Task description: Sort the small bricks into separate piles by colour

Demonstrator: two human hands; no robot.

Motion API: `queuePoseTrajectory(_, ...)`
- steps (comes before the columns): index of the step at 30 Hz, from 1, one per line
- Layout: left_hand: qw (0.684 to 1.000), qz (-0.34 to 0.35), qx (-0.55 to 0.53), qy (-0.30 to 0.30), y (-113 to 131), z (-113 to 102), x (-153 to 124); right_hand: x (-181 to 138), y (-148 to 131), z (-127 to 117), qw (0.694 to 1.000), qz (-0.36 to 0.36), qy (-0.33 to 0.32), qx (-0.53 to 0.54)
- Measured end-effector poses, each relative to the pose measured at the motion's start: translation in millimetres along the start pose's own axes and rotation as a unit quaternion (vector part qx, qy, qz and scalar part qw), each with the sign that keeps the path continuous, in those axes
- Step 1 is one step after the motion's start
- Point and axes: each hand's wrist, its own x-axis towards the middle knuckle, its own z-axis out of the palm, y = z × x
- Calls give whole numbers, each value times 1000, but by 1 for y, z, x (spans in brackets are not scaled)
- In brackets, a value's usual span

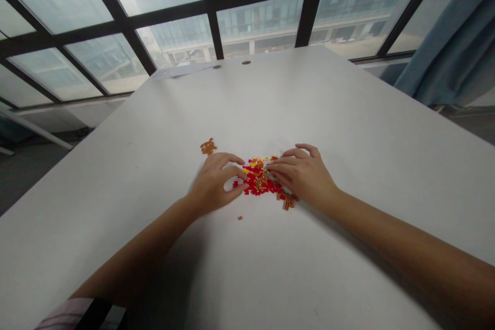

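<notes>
A pile of small red, yellow and brown pieces that look like toy building bricks point(258, 181) lies on the white table between my two hands. My left hand point(216, 180) is at the pile's left edge, thumb and fingers curved and apart, tips close to the red pieces. From the other side, my right hand point(305, 172) reaches over the pile with its fingers stretched out, and the fingertips touch or nearly touch the bricks. Whether a tiny piece sits under those fingertips is hidden. Brown bricks point(286, 200) spread out below the right hand.
A separate small group of brown bricks point(208, 146) lies beyond my left hand. One loose brown brick point(240, 218) is nearer to me. Paper point(181, 70) lies at the white table's point(270, 103) far edge, before large windows. A blue curtain point(448, 46) hangs at the right.
</notes>
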Motion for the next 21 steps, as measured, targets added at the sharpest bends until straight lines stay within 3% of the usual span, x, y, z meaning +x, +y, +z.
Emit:
queuePoseTrajectory(2, 999, 36, -20, -32, 12, 2, 1, 1, 0, -1, 1000, -3, -1, -1)
queuePoseTrajectory(5, 999, 40, -14, -31, 18, 6, 2, 1, 1, 1, 1000, -3, 3, 6)
queuePoseTrajectory(21, 999, 19, -39, -31, 12, 11, -2, -1, -2, 3, 994, 11, 9, 109)
